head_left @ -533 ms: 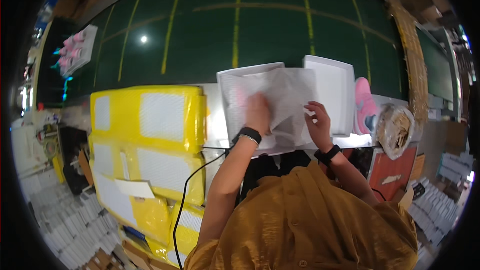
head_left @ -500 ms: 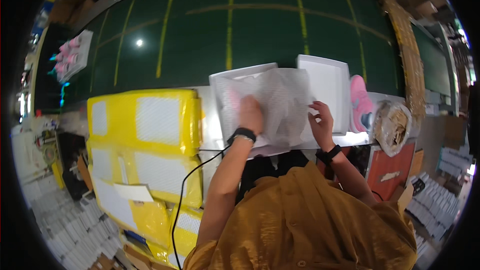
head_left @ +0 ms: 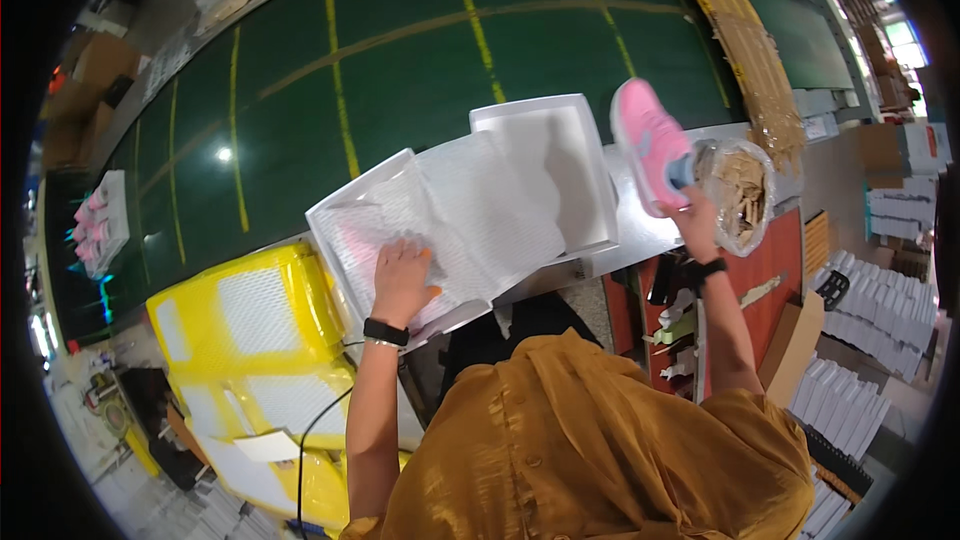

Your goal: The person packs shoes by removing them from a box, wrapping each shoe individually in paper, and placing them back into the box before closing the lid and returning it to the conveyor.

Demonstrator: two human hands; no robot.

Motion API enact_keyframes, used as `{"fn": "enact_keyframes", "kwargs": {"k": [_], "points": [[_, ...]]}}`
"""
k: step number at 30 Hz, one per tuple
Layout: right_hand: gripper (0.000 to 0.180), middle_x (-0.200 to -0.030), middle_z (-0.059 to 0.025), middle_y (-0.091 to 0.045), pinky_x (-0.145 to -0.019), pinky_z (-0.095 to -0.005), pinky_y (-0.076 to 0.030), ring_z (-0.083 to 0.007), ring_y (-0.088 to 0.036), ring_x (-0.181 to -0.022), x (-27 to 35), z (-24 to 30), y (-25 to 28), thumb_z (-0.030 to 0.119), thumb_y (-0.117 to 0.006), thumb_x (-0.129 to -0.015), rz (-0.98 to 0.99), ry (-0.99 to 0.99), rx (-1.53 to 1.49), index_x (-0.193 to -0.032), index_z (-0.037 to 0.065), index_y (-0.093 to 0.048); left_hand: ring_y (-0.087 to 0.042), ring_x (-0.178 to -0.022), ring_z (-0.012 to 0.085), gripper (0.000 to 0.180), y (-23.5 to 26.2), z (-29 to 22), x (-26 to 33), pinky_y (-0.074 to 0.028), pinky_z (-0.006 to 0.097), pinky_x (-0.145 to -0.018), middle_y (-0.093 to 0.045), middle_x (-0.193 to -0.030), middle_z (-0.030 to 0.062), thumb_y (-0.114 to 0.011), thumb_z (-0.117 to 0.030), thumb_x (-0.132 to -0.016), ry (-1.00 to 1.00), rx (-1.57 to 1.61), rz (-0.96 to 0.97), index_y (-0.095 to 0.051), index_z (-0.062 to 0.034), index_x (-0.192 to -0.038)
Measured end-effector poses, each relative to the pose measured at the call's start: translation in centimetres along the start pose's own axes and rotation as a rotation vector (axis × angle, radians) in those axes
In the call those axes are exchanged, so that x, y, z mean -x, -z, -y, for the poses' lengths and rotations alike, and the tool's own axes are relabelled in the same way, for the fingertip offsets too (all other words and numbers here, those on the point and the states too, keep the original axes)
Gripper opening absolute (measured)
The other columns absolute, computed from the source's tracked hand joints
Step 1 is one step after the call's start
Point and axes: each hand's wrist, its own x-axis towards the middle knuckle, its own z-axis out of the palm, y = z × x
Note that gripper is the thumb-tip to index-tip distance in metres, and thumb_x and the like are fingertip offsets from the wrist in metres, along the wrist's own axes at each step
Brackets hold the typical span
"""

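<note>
White paper (head_left: 478, 202) is touched by the left hand (head_left: 402, 280), fingers spread; a pink shoe (head_left: 650, 148) is pinched, apparently near its heel, by the right hand (head_left: 697, 224).

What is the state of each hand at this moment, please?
Left hand: open, resting on the white wrapping paper.
Right hand: closed, holding the pink shoe at its heel end.
</note>
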Motion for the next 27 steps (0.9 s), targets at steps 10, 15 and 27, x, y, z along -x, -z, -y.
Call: {"fn": "enact_keyframes", "kwargs": {"k": [10,15,27], "points": [[0.027,-0.124,-0.0123,-0.064,-0.067,-0.0349,-0.056,-0.0281,-0.069,-0.082,-3.5,26.1,-0.1,0.011,-0.081,-0.069,0.63,0.466,-0.399,-0.092,0.008,-0.068,-0.058,-0.089,0.0263,0.033,16.9,-7.4,2.5,-0.049,0.036,-0.072,-0.06,-0.122,0.006,-0.075,-0.016,-0.071,-0.49,-0.315,-0.479,-0.065,-0.0073,-0.101],[0.043,-0.122,-0.0113,-0.062,-0.076,-0.0327,-0.056,-0.0158,-0.063,-0.1,1.7,25.8,-4.5,0.015,-0.074,-0.084,0.823,-0.098,-1.001,-0.121,0.005,-0.057,-0.055,-0.074,0.0199,0.029,13.3,1.0,6.2,-0.046,0.031,-0.063,-0.062,-0.106,0.0042,-0.076,-0.011,-0.066,-0.229,0.046,-0.44,-0.063,-0.0074,-0.092],[0.051,-0.11,-0.0098,-0.061,-0.089,-0.0358,-0.049,-0.0205,-0.059,-0.094,10.2,17.2,-14.7,0.046,-0.062,-0.093,1.386,-1.514,-1.473,-0.125,0.007,-0.051,-0.048,-0.06,0.0107,0.029,-1.3,6.9,-5.1,-0.041,0.031,-0.053,-0.056,-0.069,0.0002,-0.077,-0.022,-0.081,0.466,1.022,0.043,-0.056,-0.0022,-0.077]]}}
